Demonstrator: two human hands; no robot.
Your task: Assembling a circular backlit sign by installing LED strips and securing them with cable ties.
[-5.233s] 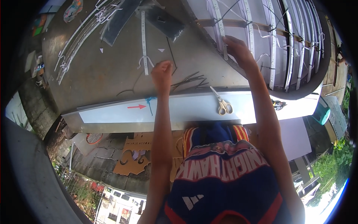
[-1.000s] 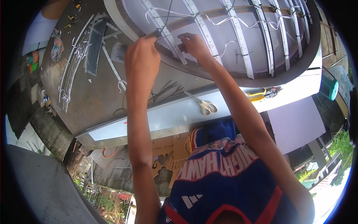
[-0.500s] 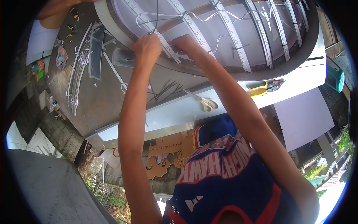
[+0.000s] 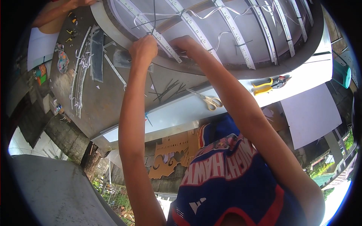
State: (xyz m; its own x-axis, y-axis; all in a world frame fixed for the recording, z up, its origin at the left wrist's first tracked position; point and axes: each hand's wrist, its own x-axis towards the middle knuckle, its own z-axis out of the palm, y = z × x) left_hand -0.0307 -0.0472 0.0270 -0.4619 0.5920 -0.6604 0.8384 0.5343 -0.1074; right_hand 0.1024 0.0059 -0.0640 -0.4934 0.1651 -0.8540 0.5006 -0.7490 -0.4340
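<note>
A large light box frame (image 4: 264, 71) with a rounded grey rim lies in front of me, crossed by several white LED strips (image 4: 194, 32). My left hand (image 4: 144, 48) is closed at the rim beside the leftmost strip, its fingertips at the lower end of a thin black cable tie (image 4: 154, 17) that sticks up. On the other side of that strip my right hand (image 4: 184, 46) is closed and reaches inside the frame; its fingertips are hidden, so what it holds cannot be made out. White wires (image 4: 203, 17) link the strips.
Cream-handled scissors (image 4: 209, 101) and yellow-handled snips (image 4: 269, 86) lie on a white panel along the near edge. Loose black cable ties (image 4: 167, 90), wire offcuts (image 4: 80, 81) and a grey strip (image 4: 97, 54) lie on the table. Another person's arm (image 4: 56, 13) rests at the far left.
My left hand has shifted slightly left against the strip, while my right hand stays nearly where it was. The whole view has tilted a little. Both hands remain closed.
</note>
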